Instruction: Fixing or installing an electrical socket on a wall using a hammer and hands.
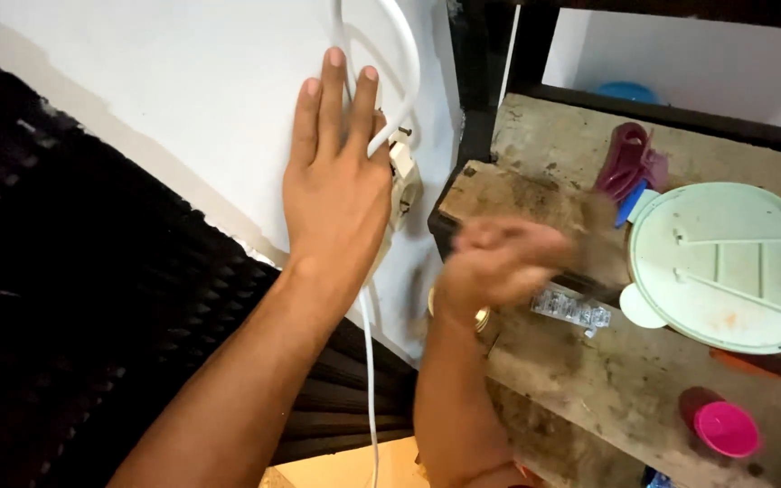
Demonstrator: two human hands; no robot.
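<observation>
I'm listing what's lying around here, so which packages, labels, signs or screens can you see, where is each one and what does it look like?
Blister pack: on the worn wooden bench, just right of the blurred right hand; small, flat, silvery strip with clear pockets.
No labels, signs or screens show.

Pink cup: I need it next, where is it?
In the head view, the pink cup sits low on the right of the wooden bench, below the pale green lid.
</observation>
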